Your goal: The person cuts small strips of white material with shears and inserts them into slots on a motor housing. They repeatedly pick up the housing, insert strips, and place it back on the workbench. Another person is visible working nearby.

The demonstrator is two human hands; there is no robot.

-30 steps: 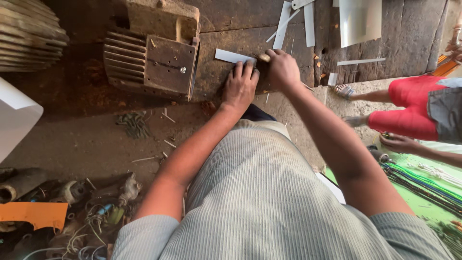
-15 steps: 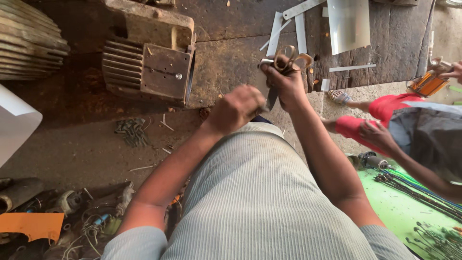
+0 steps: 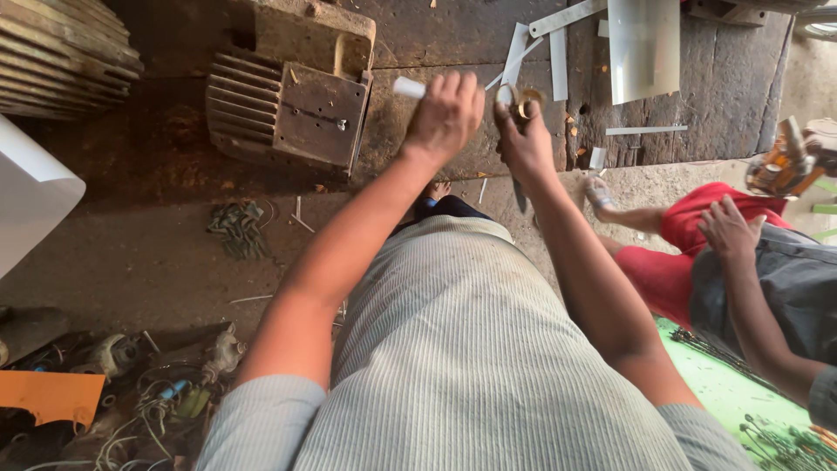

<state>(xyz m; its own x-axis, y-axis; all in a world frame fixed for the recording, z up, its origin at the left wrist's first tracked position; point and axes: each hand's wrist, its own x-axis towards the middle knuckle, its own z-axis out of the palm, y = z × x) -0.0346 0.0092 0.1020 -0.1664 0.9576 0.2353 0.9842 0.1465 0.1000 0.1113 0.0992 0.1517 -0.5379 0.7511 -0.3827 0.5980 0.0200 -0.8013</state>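
Left hand (image 3: 446, 112) fingers clamp a white strip (image 3: 408, 86) pointing left, just beside the right hand (image 3: 523, 139), fingers closed through scissors (image 3: 520, 106).

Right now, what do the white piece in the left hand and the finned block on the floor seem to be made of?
The white strip in the left hand looks like thin paper or plastic sheet: matte, flat, rolled at its end. The finned block looks like cast metal: grey, dull, dusty, with stiff ribs and a screwed plate.

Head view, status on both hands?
Left hand shut on white strip. Right hand shut on scissors. Both raised over floor; nothing between them.
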